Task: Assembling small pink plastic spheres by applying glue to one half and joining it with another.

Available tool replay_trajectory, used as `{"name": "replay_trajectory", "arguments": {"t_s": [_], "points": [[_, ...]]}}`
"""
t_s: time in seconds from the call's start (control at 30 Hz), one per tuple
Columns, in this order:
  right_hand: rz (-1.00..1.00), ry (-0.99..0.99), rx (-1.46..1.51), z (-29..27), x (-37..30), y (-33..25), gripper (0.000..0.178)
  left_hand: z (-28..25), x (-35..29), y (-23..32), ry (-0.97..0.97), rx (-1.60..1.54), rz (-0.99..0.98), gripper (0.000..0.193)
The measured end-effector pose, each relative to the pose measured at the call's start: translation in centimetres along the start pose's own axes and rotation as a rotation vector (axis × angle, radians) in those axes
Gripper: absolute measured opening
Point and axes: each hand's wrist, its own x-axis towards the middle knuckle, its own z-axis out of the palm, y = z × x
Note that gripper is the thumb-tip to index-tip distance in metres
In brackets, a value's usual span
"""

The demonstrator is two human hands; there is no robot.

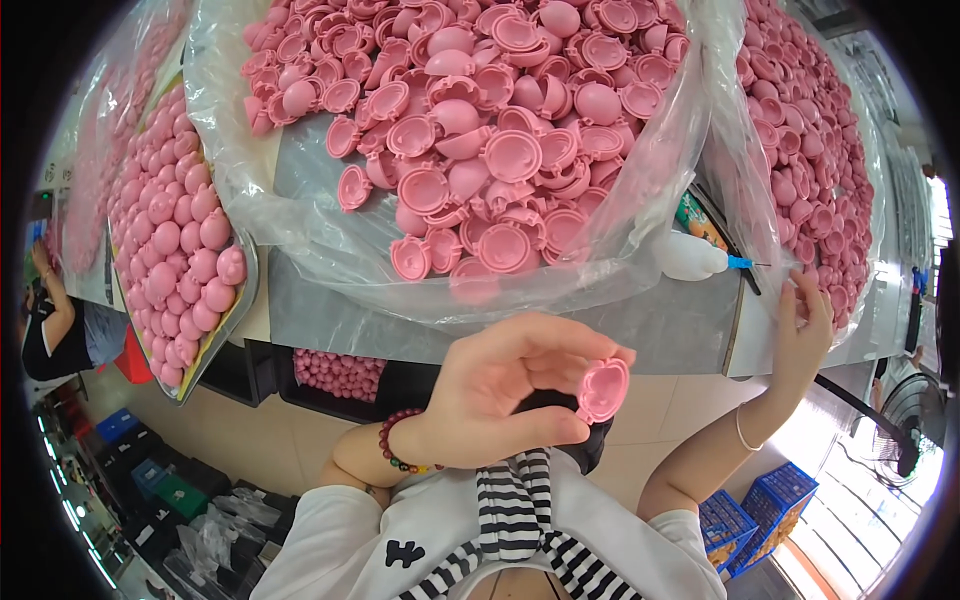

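Observation:
In front of my chest my left hand [500,385] pinches a small pink plastic half-shell [604,390] between thumb and fingertips. The shell's hollow side faces up, and its edge has small tabs. Off to the right, my right hand [808,318] is raised at the table's edge with fingers stretched out and nothing seen in it. It is nearest to a white squeeze bottle [690,257] with a blue needle tip, lying on its side. Past the left hand, a large heap of pink half-shells [505,155] lies on clear plastic sheeting [400,292] over the grey table [310,300].
At left, a tray [243,290] carries rows of closed pink balls [168,240]. More pink shells [800,140] are heaped at right. Below the table stands a dark bin [290,385] of pink pieces. Blue crates [775,510] and a fan [905,425] stand lower right. Another person's arm [55,290] shows far left.

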Motion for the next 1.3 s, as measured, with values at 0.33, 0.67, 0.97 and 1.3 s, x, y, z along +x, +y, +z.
{"name": "replay_trajectory", "arguments": {"t_s": [0.33, 0.67, 0.97, 1.3], "points": [[-0.098, 0.21, -0.21, -0.4, 1.1, 3.1, 0.031, 0.4, 0.0, 0.9, 0.051, -0.196, -0.206, 0.05], [-0.151, 0.422, 0.122, -0.6, -0.4, 0.1, 0.022, 0.6, 0.3, 0.3, -0.006, -0.356, -0.244, 0.045], [-0.659, 0.09, 0.365, 2.7, -5.3, -7.5, 0.031, 0.4, 0.6, 0.0, -0.002, -0.28, -0.204, 0.044], [-0.217, -0.067, 0.311, 0.8, -5.8, -8.6, 0.026, 0.3, 0.7, -0.3, 0.006, -0.082, -0.085, 0.043]]}}
